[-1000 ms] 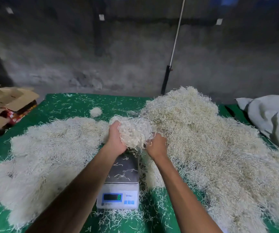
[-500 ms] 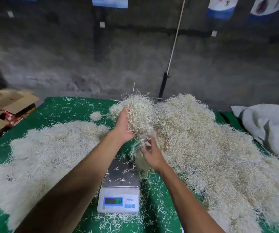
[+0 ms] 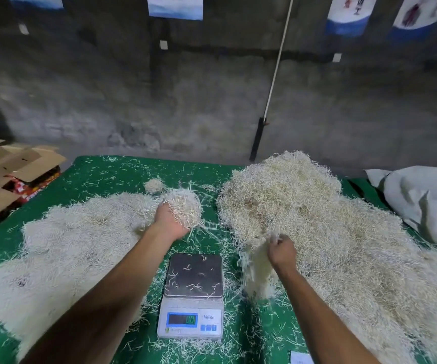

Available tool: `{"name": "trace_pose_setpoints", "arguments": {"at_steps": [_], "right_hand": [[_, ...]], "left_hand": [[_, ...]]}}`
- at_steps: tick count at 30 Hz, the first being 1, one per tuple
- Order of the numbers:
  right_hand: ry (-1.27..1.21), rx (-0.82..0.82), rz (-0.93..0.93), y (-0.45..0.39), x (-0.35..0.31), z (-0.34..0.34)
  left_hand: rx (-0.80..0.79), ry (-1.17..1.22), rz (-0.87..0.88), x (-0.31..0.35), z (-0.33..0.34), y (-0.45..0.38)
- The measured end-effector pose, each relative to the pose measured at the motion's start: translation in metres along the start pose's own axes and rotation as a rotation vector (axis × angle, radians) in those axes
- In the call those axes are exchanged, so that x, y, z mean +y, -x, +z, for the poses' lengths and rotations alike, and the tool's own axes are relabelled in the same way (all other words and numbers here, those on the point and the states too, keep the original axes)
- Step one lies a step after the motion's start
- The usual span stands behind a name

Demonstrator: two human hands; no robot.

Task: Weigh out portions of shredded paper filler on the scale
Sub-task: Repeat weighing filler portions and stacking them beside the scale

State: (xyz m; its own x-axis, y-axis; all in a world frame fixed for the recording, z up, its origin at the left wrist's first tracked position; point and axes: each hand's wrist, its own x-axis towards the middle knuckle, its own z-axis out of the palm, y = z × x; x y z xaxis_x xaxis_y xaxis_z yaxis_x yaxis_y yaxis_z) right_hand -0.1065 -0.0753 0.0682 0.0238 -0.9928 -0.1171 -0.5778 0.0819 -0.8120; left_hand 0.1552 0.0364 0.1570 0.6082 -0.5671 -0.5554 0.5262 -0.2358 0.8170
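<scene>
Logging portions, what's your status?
Left hand holds a clump over the left pile. Right hand pinches shreds at the right pile. Scale bare but for strays.

Cream shredded paper [image 3: 317, 219]; green tablecloth [image 3: 107, 174]; white scale [image 3: 192, 311].

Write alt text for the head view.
A left hand holds a clump of shredded paper above a green table, while the right hand pinches strands from the large pile. Between the arms, a scale carries only stray shreds.
</scene>
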Motion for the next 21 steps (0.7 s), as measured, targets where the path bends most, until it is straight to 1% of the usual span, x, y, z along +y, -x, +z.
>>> {"name": "trace_pose_setpoints", "arguments": {"at_steps": [1, 2, 3, 4, 5, 6, 7, 8, 9, 11, 14, 16, 17, 19, 21], "right_hand": [[0.040, 0.029, -0.007, 0.004, -0.010, 0.002], [0.099, 0.082, -0.027, 0.011, -0.021, 0.004], [0.191, 0.127, -0.094, 0.018, -0.031, 0.007], [0.274, 0.147, -0.210, 0.027, -0.041, 0.012], [0.227, 0.098, -0.312, 0.038, -0.052, 0.018], [0.086, -0.028, -0.370, 0.050, -0.061, 0.025], [-0.059, -0.203, -0.368, 0.061, -0.068, 0.034], [-0.152, -0.354, -0.335, 0.072, -0.072, 0.042], [-0.186, -0.440, -0.297, 0.081, -0.073, 0.048], [-0.197, -0.478, -0.218, 0.085, -0.061, 0.059], [-0.276, -0.439, -0.050, 0.073, -0.027, 0.070], [-0.331, -0.383, 0.049, 0.065, -0.011, 0.072], [-0.342, -0.364, 0.083, 0.061, -0.006, 0.076], [-0.322, -0.343, 0.110, 0.057, 0.003, 0.089], [-0.250, -0.318, 0.114, 0.058, 0.010, 0.106]], "left_hand": [[-0.001, -0.078, 0.014, -0.003, 0.003, 0.006], [-0.036, -0.138, 0.054, -0.008, 0.007, 0.008], [-0.081, -0.085, -0.011, -0.012, 0.010, 0.004], [-0.161, -0.127, -0.011, -0.017, 0.011, 0.007], [-0.263, -0.075, -0.104, -0.018, 0.015, 0.017], [-0.376, -0.039, -0.151, -0.019, 0.018, 0.027], [-0.411, 0.031, -0.206, -0.026, 0.021, 0.022], [-0.418, 0.064, -0.227, -0.029, 0.023, 0.018], [-0.379, 0.022, -0.224, -0.034, 0.023, 0.015], [-0.339, -0.033, -0.206, -0.047, 0.012, 0.012], [-0.399, -0.104, -0.173, -0.064, -0.019, -0.002], [-0.370, -0.154, -0.155, -0.080, -0.042, -0.014], [-0.341, -0.183, -0.133, -0.088, -0.052, -0.016], [-0.215, -0.287, -0.096, -0.105, -0.067, -0.026], [-0.117, -0.282, -0.085, -0.120, -0.076, -0.033]]}}
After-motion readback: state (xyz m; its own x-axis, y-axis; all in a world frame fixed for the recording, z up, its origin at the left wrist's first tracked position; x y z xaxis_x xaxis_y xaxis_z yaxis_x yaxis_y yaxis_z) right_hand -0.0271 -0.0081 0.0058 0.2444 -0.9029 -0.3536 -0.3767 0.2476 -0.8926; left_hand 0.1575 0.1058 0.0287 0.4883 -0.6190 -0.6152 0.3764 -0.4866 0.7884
